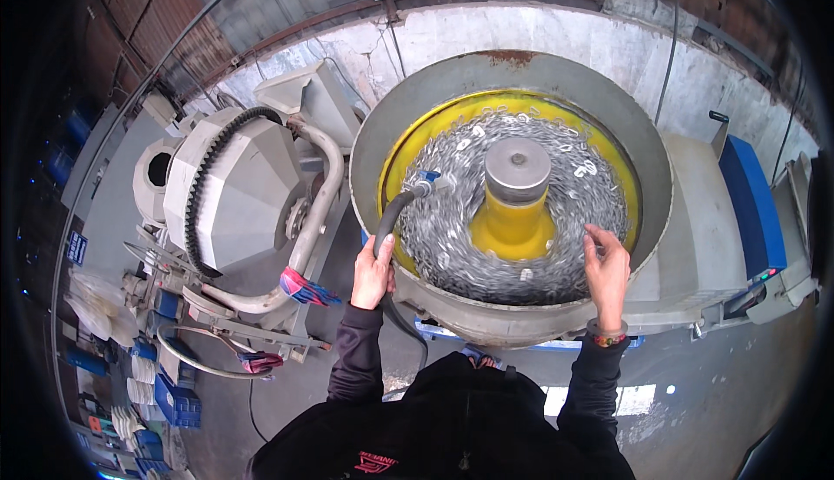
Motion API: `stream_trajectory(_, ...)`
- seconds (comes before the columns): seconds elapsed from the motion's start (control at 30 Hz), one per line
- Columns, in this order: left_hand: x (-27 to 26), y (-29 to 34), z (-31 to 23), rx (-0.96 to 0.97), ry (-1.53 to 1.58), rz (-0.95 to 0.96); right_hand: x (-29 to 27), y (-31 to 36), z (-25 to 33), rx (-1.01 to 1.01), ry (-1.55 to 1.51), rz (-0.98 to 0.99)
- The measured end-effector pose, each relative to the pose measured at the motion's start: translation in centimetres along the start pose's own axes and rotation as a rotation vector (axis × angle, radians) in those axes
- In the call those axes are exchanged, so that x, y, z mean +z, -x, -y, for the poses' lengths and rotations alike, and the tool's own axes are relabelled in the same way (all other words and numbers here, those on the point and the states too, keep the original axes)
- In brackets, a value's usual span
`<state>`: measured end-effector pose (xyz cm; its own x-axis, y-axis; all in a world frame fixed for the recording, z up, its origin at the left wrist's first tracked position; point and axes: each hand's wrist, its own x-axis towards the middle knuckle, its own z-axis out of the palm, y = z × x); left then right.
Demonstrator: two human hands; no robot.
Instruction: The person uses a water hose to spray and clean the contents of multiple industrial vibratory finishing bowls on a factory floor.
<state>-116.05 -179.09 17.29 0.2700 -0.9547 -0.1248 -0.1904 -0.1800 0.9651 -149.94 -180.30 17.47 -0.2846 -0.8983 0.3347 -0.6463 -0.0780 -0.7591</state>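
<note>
A black hose (393, 217) runs up through my left hand (373, 273), whose fingers are wrapped around it at the near left rim of a large round tub (638, 132). The hose ends in a nozzle with a blue valve handle (426, 176), held over the left part of the tub. Whether water comes out I cannot tell. Inside the yellow lining (395, 163) lies a thick ring of small grey metal links (447, 250), many smeared by motion. They surround a yellow centre post with a metal cap (518, 164). My right hand (610, 273) hovers at the near right rim, fingers loosely bent and apart, apparently holding nothing.
To the left stands a grey faceted drum with a toothed ring (239, 193) and a bent pipe frame (323, 193), a pink and blue rag tied on it (304, 287). A blue-sided machine housing (751, 206) adjoins the tub's right. Blue crates (178, 402) stand at lower left.
</note>
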Motion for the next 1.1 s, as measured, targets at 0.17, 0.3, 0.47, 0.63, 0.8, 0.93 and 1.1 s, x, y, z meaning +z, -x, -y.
stream_trajectory(0.17,0.0,0.1,0.2,0.007,0.013,-0.026,-0.2,0.3,0.0,-0.032,-0.007,-0.043)
stream_trajectory(0.3,-0.1,0.1,0.3,0.003,0.062,-0.029,0.3,0.2,0.4,0.027,0.006,-0.031)
stream_trajectory(0.47,0.2,0.3,-0.1,0.038,0.062,-0.025,0.0,0.4,0.5,-0.018,0.022,-0.042)
stream_trajectory(0.63,0.3,0.2,-0.2,0.041,0.061,-0.020,0.0,0.2,0.3,0.004,0.014,-0.015)
stream_trajectory(0.8,0.2,0.4,-0.3,0.022,0.062,-0.034,-0.3,0.2,1.1,0.072,0.015,0.016)
stream_trajectory(0.93,0.2,0.4,-0.3,0.016,0.078,-0.029,-0.1,0.2,0.8,0.083,-0.001,0.008)
stream_trajectory(1.1,0.3,0.3,-0.1,0.021,0.089,-0.039,-0.2,0.2,0.7,0.049,-0.023,-0.003)
